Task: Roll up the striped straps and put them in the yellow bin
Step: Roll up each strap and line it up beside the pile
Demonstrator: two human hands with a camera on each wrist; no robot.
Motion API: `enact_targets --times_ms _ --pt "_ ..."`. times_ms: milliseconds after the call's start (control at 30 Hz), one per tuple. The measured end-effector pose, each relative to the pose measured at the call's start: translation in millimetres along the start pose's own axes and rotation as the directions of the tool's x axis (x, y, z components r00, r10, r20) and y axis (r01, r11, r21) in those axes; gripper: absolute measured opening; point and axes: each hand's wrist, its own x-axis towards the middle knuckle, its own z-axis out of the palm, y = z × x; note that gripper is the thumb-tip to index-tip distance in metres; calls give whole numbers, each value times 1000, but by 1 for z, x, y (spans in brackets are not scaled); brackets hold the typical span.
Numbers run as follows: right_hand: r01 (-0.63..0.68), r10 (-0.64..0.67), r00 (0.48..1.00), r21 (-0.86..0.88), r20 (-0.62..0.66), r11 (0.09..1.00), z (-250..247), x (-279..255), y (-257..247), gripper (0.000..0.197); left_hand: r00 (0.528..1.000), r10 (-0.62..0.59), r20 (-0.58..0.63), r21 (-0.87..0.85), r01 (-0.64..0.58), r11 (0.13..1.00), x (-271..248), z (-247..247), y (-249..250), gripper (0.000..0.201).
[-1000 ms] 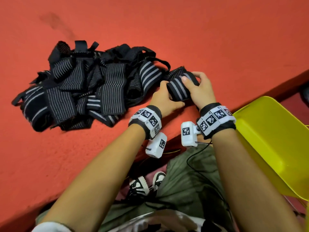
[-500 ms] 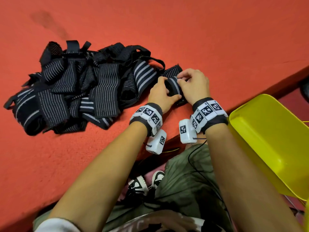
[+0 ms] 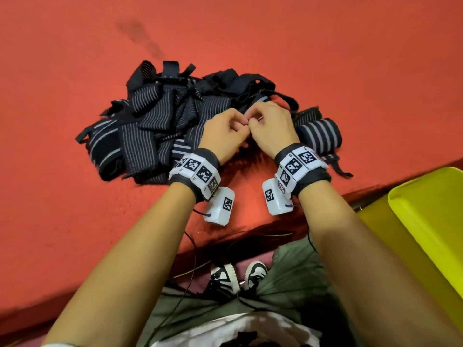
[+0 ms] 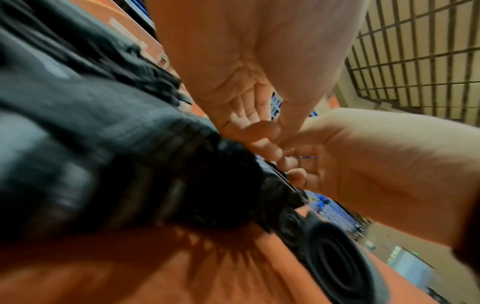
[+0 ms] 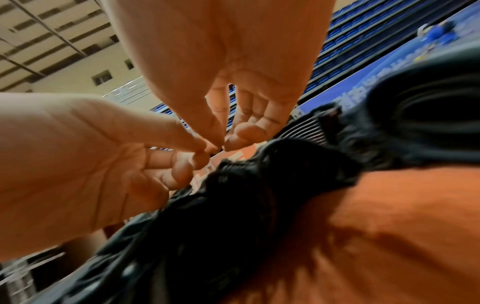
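A heap of black straps with grey stripes (image 3: 155, 126) lies on the red mat. One rolled strap (image 3: 318, 136) rests on the mat just right of my right hand; its spiral end shows in the left wrist view (image 4: 335, 265) and the right wrist view (image 5: 428, 115). My left hand (image 3: 233, 123) and right hand (image 3: 265, 121) hover over the heap's right edge. Their fingers are curled and their fingertips meet. In the wrist views each thumb presses its forefinger, with nothing visible between them and a gap down to the straps. The yellow bin (image 3: 426, 209) stands at the lower right.
The red mat (image 3: 75, 234) ends in a step edge near my knees. Below it are my shoes (image 3: 238, 276), green trousers and thin cables. A loose black strap end (image 3: 338, 169) trails toward the bin.
Both hands let go of the rolled strap, which now lies on the mat. They moved left over the heap and brought their fingertips together.
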Motion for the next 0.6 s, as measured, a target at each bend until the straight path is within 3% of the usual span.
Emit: enact_targets --times_ms 100,167,433,600 --pt "63 -56 988 -44 147 997 27 11 -31 30 986 -24 -167 90 39 995 1 -39 -24 18" --pt "89 -63 967 -94 248 992 43 18 -48 39 979 -60 -194 145 89 985 3 -61 -37 30" --pt "144 -61 909 -175 411 974 85 52 -92 69 965 -150 -214 279 208 937 15 -111 -65 65" --pt "160 -15 884 -273 466 949 98 66 -106 77 966 -237 -108 318 259 912 28 -125 -63 93"
